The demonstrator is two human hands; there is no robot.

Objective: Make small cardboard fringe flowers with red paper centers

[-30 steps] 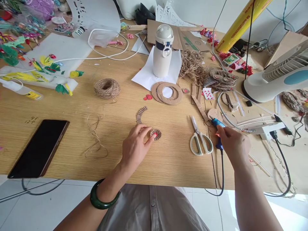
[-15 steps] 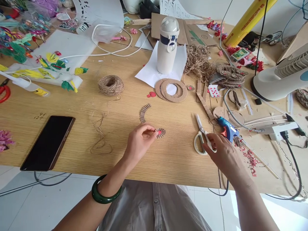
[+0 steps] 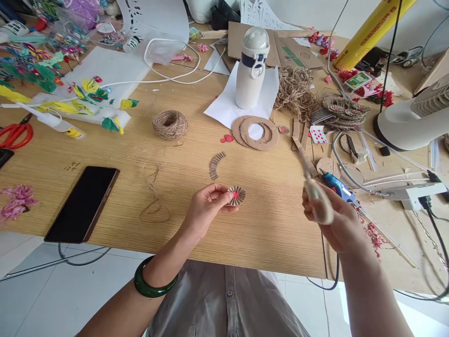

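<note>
My left hand (image 3: pixel 210 206) pinches a small round rosette (image 3: pixel 238 195) of ribbed cardboard with a red centre, just above the table. Off to the right, my right hand (image 3: pixel 335 215) is closed around the white-handled scissors (image 3: pixel 317 199), raised from the table and blurred by motion, blades pointing away from me. A curved strip of ribbed cardboard (image 3: pixel 216 164) lies beyond my left hand. Small red discs (image 3: pixel 227 138) and flat cardboard rings (image 3: pixel 261 143) are farther back. Beside my right hand rests a blue glue gun (image 3: pixel 336 186), partly covered by it.
A phone (image 3: pixel 82 203) and loose twine (image 3: pixel 152 192) lie on the left, with a twine ball (image 3: pixel 170 124) behind. A white bottle (image 3: pixel 250 77) stands on paper at the back. A power strip (image 3: pixel 414 193), cables and a white fan (image 3: pixel 410 119) occupy the right.
My right hand has lifted the scissors off the table. The rosette has been turned to face up more in my left hand. The whole view has shifted slightly.
</note>
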